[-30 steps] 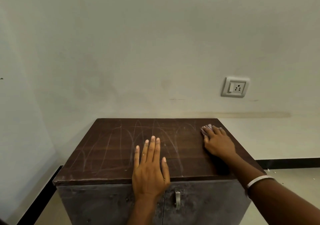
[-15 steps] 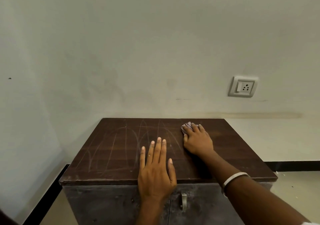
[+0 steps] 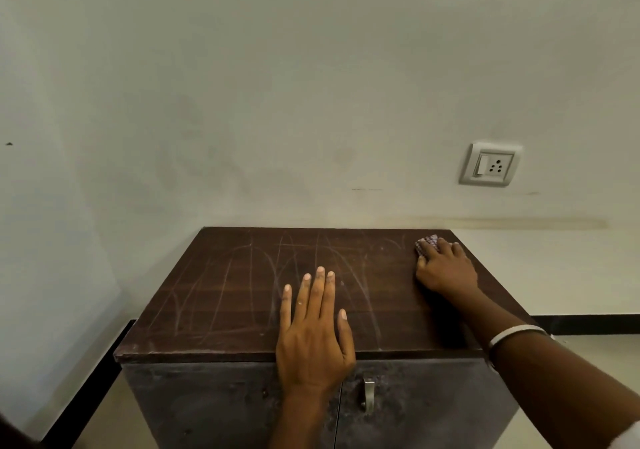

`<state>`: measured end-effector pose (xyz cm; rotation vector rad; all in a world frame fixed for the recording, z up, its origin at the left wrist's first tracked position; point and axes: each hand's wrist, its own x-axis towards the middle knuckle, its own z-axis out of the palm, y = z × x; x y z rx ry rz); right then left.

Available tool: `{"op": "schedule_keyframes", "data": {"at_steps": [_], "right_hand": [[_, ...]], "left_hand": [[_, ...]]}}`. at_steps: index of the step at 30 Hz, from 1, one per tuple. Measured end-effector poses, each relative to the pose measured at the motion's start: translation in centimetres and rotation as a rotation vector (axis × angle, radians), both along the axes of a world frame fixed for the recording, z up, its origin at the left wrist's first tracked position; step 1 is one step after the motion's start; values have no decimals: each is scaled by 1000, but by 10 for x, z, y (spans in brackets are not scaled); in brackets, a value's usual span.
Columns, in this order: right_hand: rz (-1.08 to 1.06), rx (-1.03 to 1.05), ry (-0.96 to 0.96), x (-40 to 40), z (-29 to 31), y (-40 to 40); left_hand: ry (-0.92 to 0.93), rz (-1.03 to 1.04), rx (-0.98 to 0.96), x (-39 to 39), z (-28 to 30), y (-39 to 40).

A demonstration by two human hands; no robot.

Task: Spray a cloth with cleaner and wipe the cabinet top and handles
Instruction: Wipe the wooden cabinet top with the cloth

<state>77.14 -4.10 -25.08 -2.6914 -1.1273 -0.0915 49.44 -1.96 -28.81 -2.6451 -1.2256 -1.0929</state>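
The cabinet top is a dark brown wooden slab streaked with pale smear lines. My right hand presses a small checked cloth flat near the far right corner; only the cloth's front edge shows beyond my fingers. My left hand lies flat, fingers spread, on the front middle of the top and holds nothing. Below it, one metal handle shows on the right door of the grey cabinet front. No spray bottle is in view.
The cabinet stands against a pale wall with a switch and socket plate up to the right. A black skirting strip runs along the floor on the left, and pale floor shows on the right.
My right hand slid the cloth from the right side toward the middle, then back to the far right corner. My left hand has stayed flat in place.
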Motion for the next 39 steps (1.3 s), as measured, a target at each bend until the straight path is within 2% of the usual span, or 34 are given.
{"op": "schedule_keyframes", "data": {"at_steps": [6,10,17,22,30,33,39], "right_hand": [[195,20,-7,-57,1,37],[261,10,7,-53,0,36],[88,9,-4,11,0,-3],[7,35,-23,6,-2,3],[254,19,-35,-64,-3,54],[300,18,-28,-66,-1,55],[175,26,-9,-17,2,27]], "left_hand": [[-9,5,8,0,0,-1],[-11,7,10,-1,2,-2],[-9,3,-2,-1,0,-1],[-19,-7,1,0,0,-1],[-11,9,1,0,2,-2],[-19,8,8,0,1,-2],[-12,8,2,1,0,-2]]}}
